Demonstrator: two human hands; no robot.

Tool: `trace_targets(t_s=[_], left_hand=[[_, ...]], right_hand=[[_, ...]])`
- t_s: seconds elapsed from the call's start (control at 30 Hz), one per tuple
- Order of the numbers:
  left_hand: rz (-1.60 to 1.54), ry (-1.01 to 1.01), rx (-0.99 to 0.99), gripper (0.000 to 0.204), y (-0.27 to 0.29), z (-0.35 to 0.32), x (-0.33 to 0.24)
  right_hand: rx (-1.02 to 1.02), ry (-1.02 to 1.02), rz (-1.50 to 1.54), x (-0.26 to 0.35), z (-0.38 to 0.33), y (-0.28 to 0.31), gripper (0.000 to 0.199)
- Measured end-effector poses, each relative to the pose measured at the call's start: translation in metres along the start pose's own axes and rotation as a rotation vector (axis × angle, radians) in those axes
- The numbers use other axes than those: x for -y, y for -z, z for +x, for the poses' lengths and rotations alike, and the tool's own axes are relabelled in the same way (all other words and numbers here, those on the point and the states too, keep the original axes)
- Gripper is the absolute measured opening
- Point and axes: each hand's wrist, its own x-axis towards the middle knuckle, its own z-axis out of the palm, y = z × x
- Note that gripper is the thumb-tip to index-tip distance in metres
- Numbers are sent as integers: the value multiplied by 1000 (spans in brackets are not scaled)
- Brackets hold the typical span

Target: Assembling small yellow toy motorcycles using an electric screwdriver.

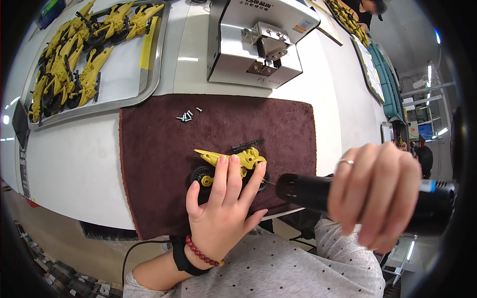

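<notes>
A yellow toy motorcycle (246, 158) with black wheels lies on its side on a dark brown cloth (159, 164). My left hand (221, 198) rests on it with the fingers spread, pressing it against the cloth. At the right, my right hand (375, 193) is wrapped round a black electric screwdriver (305, 191). Its thin bit points left and reaches close to the toy's right wheel; whether it touches a screw I cannot tell. Several small silver screws (187, 116) lie loose on the cloth beyond the toy.
A metal tray (155, 74) at the far left holds several similar yellow toy motorcycles (89, 74). A grey-white screw feeder machine (233, 54) stands behind the cloth. More yellow parts (348, 17) and a teal crate (385, 74) are at the far right, near another person (365, 12).
</notes>
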Motion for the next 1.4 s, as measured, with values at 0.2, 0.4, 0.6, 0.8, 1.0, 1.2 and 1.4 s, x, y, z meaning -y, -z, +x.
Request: trace_targets(t_s=[0.2, 0.4, 0.6, 0.8, 1.0, 1.2, 1.4], left_hand=[[-62, 0, 6, 76, -3, 1, -1], [-102, 8, 29, 75, 8, -5, -2], [-201, -10, -2, 46, 25, 14, 0], [-307, 27, 111, 42, 16, 22, -2], [-614, 59, -93, 44, 23, 23, 14], [-1379, 214, -335, 52, 24, 20, 22], [-1543, 273, -370, 61, 33, 24, 26]], right_hand=[[-316, 366, -114, 41, -22, -1, 34], [-540, 329, -188, 35, -13, -4, 31], [-606, 343, -124, 28, -28, 4, 31], [-579, 300, -280, 29, -39, 6, 33], [-591, 343, -264, 33, -51, 5, 32], [-615, 356, -248, 33, -61, 6, 32], [-669, 411, -230, 27, -54, -2, 30]])
